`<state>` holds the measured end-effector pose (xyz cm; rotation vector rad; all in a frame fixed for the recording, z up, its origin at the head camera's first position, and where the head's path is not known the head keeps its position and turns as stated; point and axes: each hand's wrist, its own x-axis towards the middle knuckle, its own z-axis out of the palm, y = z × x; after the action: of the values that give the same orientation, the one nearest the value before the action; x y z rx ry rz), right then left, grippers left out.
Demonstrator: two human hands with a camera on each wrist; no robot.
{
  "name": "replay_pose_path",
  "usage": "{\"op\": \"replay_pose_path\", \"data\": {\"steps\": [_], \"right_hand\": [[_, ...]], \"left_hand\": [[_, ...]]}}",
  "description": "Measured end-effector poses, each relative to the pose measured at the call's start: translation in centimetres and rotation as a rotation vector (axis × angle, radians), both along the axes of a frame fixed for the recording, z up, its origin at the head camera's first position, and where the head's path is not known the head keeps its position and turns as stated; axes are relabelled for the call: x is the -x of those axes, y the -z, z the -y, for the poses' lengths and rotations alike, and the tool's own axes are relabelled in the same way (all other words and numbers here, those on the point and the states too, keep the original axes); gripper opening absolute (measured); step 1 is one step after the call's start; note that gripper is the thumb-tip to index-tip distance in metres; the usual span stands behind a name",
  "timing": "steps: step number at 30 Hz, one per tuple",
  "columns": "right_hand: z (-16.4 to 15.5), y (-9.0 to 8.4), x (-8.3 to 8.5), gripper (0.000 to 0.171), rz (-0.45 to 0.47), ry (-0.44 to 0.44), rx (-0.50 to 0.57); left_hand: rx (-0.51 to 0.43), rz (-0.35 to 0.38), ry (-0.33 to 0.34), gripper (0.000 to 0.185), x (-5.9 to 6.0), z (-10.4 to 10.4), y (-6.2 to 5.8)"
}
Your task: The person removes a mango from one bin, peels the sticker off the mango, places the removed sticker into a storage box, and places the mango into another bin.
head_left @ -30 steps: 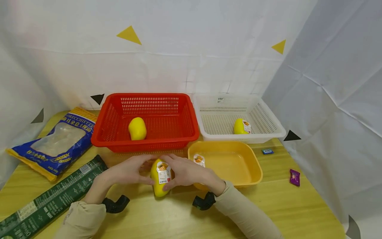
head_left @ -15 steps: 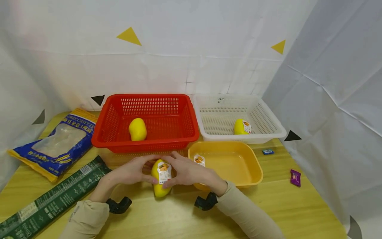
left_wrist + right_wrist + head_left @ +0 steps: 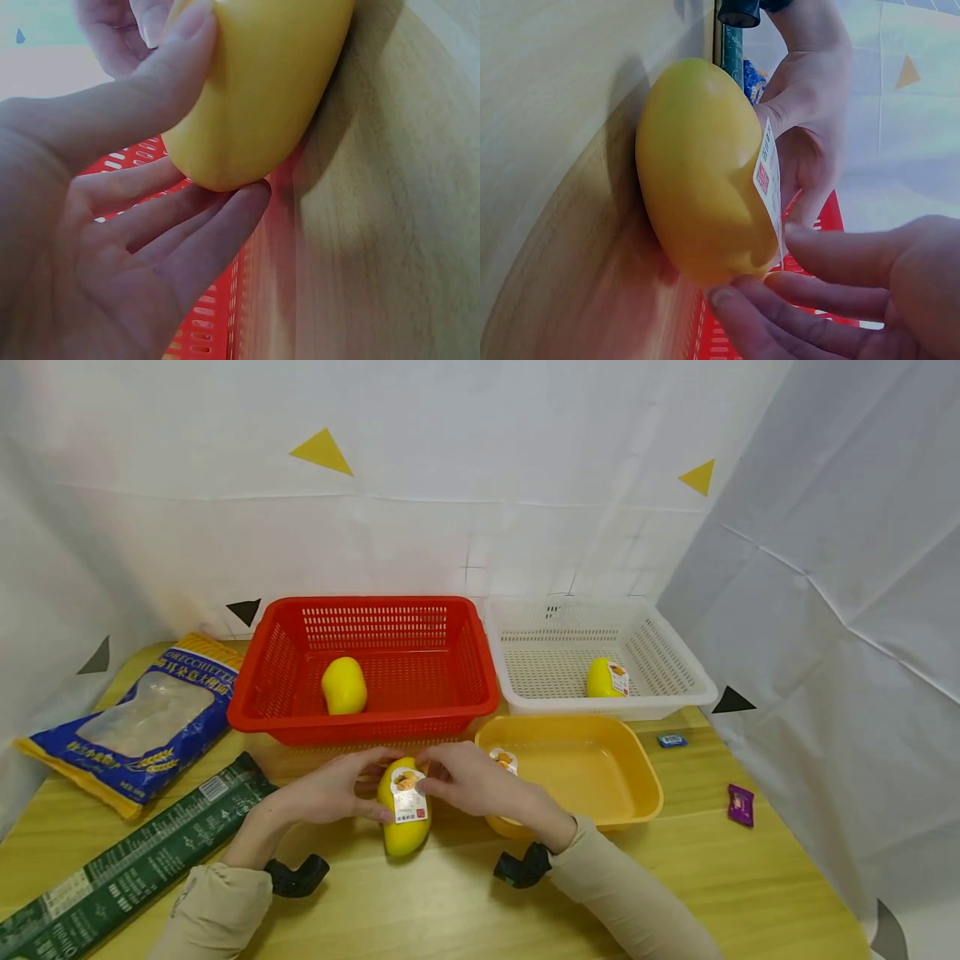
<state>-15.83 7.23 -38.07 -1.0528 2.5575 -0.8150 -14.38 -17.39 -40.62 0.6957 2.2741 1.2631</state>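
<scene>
A yellow mango [image 3: 405, 839] lies on the table, with a white label [image 3: 408, 802] on its upper side. My left hand [image 3: 330, 789] holds its left side, thumb pressed on the skin and fingertips at the far end. From the other side my right hand [image 3: 480, 781] reaches in: its thumb touches the label's edge, and its fingers curl at the mango's far end. In the right wrist view the label [image 3: 769, 176] stands out flat from the curved skin [image 3: 697, 165]. The left wrist view shows the left thumb [image 3: 169, 75] against the mango [image 3: 262, 82].
A red basket [image 3: 375, 724] and a white basket [image 3: 607, 703] stand at the back, one mango in each. A yellow tub [image 3: 648, 785] holds another labelled fruit, partly hidden. Left lie a blue pasta bag [image 3: 135, 718] and a green pack [image 3: 142, 852]; right, two small wrapped sweets [image 3: 741, 806].
My right thumb has moved from the mango's near right side up to the label's upper right edge. The label sits slightly more tilted. The left hand keeps its hold almost unmoved.
</scene>
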Motion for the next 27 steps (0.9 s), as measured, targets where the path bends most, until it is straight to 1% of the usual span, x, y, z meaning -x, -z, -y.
{"op": "replay_pose_path", "data": {"steps": [5, 11, 15, 17, 21, 23, 27], "right_hand": [[0.2, 0.1, -0.1, 0.019, -0.035, 0.023, 0.036], [0.5, 0.0, -0.2, 0.017, -0.059, 0.053, 0.057], [0.8, 0.1, -0.3, 0.015, -0.062, 0.081, 0.086], [1.0, 0.2, -0.3, 0.013, -0.081, 0.093, 0.104], [1.3, 0.4, -0.4, 0.012, -0.113, 0.111, 0.13], [1.3, 0.4, -0.4, 0.013, -0.107, 0.122, 0.14], [1.3, 0.4, -0.5, 0.015, -0.07, 0.144, 0.165]], "left_hand": [[-0.024, 0.022, 0.006, 0.079, 0.1, 0.1, 0.0], [-0.046, 0.025, 0.023, 0.08, 0.1, 0.2, 0.0], [-0.033, 0.006, 0.024, 0.08, 0.1, 0.2, 0.0], [-0.017, -0.005, 0.02, 0.081, 0.1, 0.2, 0.0], [0.002, -0.001, 0.009, 0.082, 0.1, 0.1, 0.0], [0.006, 0.004, 0.003, 0.082, 0.1, 0.1, 0.0], [0.015, -0.011, 0.007, 0.083, 0.2, 0.0, 0.2]]}}
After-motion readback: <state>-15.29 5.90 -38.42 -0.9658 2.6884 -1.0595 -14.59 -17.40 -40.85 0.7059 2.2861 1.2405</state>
